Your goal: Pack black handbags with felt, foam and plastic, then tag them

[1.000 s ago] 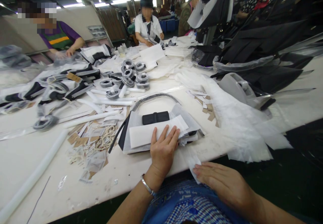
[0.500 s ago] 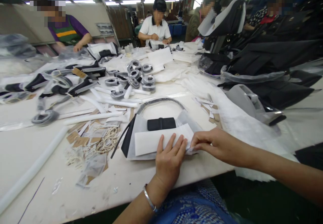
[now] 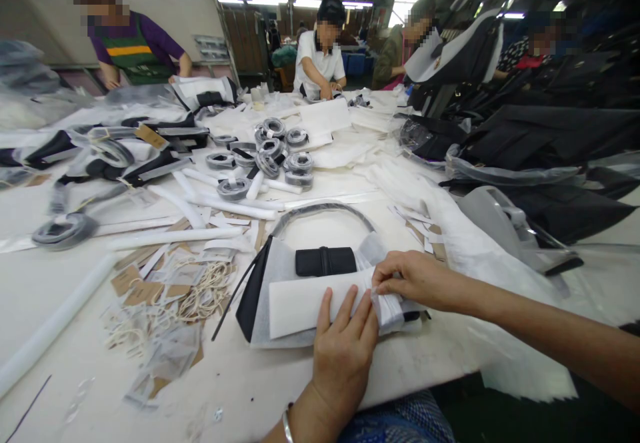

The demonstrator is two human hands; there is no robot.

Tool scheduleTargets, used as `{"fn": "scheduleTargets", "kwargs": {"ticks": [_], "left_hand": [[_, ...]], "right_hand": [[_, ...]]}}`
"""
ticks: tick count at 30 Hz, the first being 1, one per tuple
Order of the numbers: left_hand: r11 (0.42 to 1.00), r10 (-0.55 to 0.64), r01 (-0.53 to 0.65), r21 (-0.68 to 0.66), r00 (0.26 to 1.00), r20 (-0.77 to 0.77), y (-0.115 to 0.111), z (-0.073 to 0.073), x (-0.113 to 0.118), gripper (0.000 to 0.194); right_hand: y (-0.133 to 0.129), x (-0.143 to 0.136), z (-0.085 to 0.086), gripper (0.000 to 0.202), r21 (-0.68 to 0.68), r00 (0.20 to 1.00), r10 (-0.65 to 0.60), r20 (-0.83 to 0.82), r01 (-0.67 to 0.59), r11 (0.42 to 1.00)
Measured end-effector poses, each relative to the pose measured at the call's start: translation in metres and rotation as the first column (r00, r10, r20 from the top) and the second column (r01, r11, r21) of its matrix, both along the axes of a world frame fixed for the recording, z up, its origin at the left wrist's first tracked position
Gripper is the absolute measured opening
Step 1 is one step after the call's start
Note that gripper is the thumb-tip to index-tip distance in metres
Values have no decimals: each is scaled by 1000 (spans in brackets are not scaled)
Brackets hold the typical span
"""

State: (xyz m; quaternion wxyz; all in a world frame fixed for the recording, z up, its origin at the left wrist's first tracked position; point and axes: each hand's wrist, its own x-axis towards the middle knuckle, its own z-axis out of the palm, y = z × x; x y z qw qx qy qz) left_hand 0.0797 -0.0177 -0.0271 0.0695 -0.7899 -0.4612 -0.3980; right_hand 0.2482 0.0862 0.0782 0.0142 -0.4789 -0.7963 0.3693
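A black handbag [image 3: 247, 303] lies on the table, its front covered by thin white paper [image 3: 280, 256], its wrapped handle [image 3: 327, 208] arching away from me. A black clasp flap [image 3: 325, 261] shows through the covering. Below the flap sits a white foam strip [image 3: 295, 306]. My left hand [image 3: 345, 336] lies on the strip with fingers spread, pressing its right part. Just right of those fingertips, my right hand [image 3: 400, 276] pinches the edge of the white wrapping, which is bunched over the strip's right end. A black strap [image 3: 235, 293] hangs off the bag's left side.
Tags and strings [image 3: 205, 290] lie left of the bag. Rolled wrapped straps [image 3: 270, 153] and white foam tubes [image 3: 175, 235] are behind it. White sheeting [image 3: 470, 250] and black bags [image 3: 545, 136] fill the right side. A co-worker in white [image 3: 320, 63] sits across the table.
My right hand has moved slightly up and left, pulling wrapping over the foam strip's right end. The bag sits a little lower in view. My left hand's fingers remain on the strip.
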Motion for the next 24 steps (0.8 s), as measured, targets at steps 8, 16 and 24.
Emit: {"fn": "scheduleTargets", "kwargs": {"ticks": [8,16,24], "left_hand": [[1000,-28,28,0,999,36,2,-4,-2,21],[999,-50,50,-5,998,32,0,-1,-5,17],[990,-138,138,5,988,-68,0,3,-13,36]], "right_hand": [[5,2,-22,12,149,998,53,16,-55,987],[4,0,-33,12,153,1000,7,-6,-6,988],[-3,8,-43,23,150,992,-58,-109,74,986]]}}
